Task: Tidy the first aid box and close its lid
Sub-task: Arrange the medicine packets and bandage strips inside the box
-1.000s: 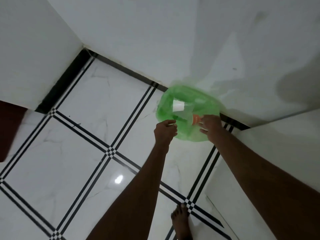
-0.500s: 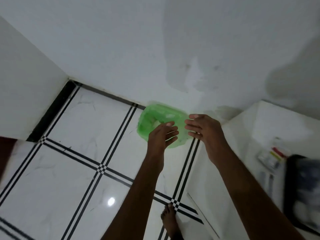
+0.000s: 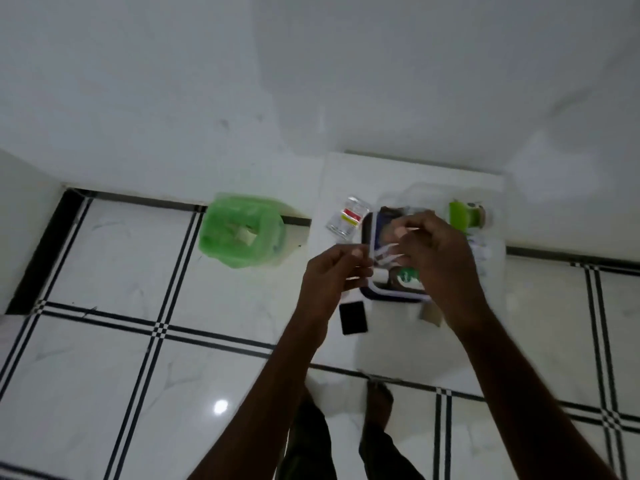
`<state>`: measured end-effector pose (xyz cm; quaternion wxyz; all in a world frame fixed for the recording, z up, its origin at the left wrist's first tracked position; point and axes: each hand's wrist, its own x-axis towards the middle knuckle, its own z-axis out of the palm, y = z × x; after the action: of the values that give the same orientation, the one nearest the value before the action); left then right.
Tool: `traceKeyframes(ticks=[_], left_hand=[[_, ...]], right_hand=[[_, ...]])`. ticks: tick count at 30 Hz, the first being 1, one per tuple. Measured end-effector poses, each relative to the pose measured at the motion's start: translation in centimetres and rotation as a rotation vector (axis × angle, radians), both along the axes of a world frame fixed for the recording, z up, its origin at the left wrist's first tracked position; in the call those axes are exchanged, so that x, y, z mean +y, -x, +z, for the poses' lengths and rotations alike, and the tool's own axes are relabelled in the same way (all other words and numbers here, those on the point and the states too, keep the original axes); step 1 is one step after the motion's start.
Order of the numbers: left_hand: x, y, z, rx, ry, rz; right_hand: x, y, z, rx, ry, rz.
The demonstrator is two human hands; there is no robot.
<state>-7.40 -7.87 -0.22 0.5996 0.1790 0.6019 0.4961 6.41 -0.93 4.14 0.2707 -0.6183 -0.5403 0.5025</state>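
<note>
The first aid box point(image 3: 375, 292), with a dark blue rim and no lid on it, stands on a low white table point(image 3: 391, 344). Small items lie inside, one with a green label point(image 3: 408, 277). Both hands hover over the box. My right hand point(image 3: 440, 254) pinches thin white strips point(image 3: 384, 254) above the box's left part. My left hand point(image 3: 332, 275) is curled at the box's left edge, fingertips touching the strips' ends; blur hides whether it grips them. A clear lid-like shape point(image 3: 415, 192) lies behind the box.
A bin lined with a green bag point(image 3: 242, 233) stands on the tiled floor left of the table. On the table lie a clear packet with a red and yellow label point(image 3: 348, 218), a black phone point(image 3: 353, 318), a green roll point(image 3: 462, 214) and a cardboard piece point(image 3: 431, 315).
The view swung right from the green bin to the table. Both hands left the bin and now meet over the first aid box, the right one holding white strips.
</note>
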Motion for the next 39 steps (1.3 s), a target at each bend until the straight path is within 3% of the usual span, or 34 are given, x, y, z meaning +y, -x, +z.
traceKeyframes(ticks=[3, 6, 8, 12, 18, 21, 26, 30, 34, 39], left_hand=[[-2.3, -3.7, -1.5, 0.208, 0.026, -0.048], [-4.2, -5.6, -3.3, 0.677, -0.060, -0.097], [-4.7, -6.6, -3.6, 0.879, -0.115, -0.064], [-5.3, -7.6, -4.6, 1.089, -0.084, -0.063], [-6.9, -7.6, -8.9, 1.352, 0.083, -0.530], [-7.1, -7.7, -9.6, 1.390, 0.066, -0.590], [-7.4, -7.7, -9.6, 1.371, -0.050, -0.650], [-7.5, -7.9, -9.1, 1.427, -0.122, -0.628], [-7.2, -7.9, -7.6, 1.399, -0.086, -0.447], [-7.1, -6.6, -4.5, 0.981, 0.150, 0.021]], right_hand=[[-2.2, -5.1, -1.9, -0.186, -0.058, -0.020], [-5.1, -7.9, -4.2, -0.356, -0.163, -0.094], [-6.8, -9.0, -6.4, -0.445, -0.214, -0.131], [-8.6, -9.4, -10.4, -0.530, -0.212, -0.096], [-8.6, -7.1, -12.8, -0.669, -0.149, -0.114], [-8.2, -6.8, -13.3, -0.663, -0.115, -0.170], [-8.7, -8.0, -12.4, -0.440, 0.008, -0.341], [-9.5, -8.8, -10.0, -0.316, -0.008, -0.422], [-9.2, -8.4, -6.8, -0.244, -0.141, -0.405], [-6.6, -6.6, -4.6, -0.293, -0.244, -0.231]])
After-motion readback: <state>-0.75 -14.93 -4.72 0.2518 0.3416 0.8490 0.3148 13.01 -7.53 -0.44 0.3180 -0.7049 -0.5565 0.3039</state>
